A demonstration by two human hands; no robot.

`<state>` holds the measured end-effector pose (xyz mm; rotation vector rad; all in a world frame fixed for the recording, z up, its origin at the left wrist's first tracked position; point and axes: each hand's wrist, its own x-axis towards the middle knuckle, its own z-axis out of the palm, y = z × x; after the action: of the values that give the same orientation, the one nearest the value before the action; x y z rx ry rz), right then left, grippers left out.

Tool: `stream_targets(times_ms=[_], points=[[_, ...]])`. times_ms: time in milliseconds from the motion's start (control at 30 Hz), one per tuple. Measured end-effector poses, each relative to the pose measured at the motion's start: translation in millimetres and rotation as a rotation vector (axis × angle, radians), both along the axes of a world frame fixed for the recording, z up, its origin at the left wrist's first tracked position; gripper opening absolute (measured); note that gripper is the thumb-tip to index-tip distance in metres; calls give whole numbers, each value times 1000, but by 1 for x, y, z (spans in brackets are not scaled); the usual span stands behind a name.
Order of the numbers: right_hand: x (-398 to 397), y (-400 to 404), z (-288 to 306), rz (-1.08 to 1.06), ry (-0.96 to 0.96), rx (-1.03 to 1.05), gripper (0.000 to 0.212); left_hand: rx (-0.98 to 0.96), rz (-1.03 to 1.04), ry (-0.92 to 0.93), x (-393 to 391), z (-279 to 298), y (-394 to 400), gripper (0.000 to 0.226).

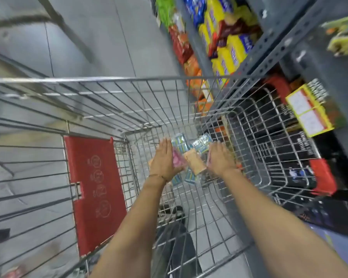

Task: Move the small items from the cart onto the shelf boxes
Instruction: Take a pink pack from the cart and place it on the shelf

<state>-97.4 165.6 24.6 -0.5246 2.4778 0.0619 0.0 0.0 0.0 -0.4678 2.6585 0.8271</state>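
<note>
Wire cart (pixel 129 101) holds small packets (pixel 193 157) on its floor — blue, pink, peach. Left hand (pixel 164 160) and right hand (pixel 221 159) lie flat, fingers together, flanking the pile — gripping nothing. Shelf (pixel 269 51) stands right.

head view, steeply downward, into cart (pixel 117 79)
</note>
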Motion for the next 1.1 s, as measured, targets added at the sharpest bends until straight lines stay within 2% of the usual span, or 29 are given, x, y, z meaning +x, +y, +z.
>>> stream_targets(times_ms=[133, 233, 400, 500, 600, 700, 833, 1033, 1100], points=[[-16, 13, -35, 46, -25, 65, 88, 24, 4, -157, -15, -44, 7, 116], [-19, 20, -54, 99, -24, 96, 85, -26, -41, -185, -16, -67, 21, 118], [-22, 20, -59, 136, 40, 68, 87, -87, 24, -61, -22, -69, 30, 80], [-22, 19, -46, 124, 56, 21, 86, -67, 0, -89, -23, -51, 29, 82], [-16, 20, -8, 54, 13, -63, 90, -29, -27, -29, -24, -16, 28, 81], [-7, 24, 41, -31, -42, -117, 109, -12, -154, 51, -30, 33, 30, 85], [21, 48, 126, -136, 18, -283, 126, 94, -325, 163, -34, 116, 50, 98], [69, 117, 234, -186, 302, -360, 107, 170, -623, 350, -37, 234, 109, 102], [87, 146, 259, -232, 385, -386, 105, 165, -730, 423, -34, 264, 135, 96]])
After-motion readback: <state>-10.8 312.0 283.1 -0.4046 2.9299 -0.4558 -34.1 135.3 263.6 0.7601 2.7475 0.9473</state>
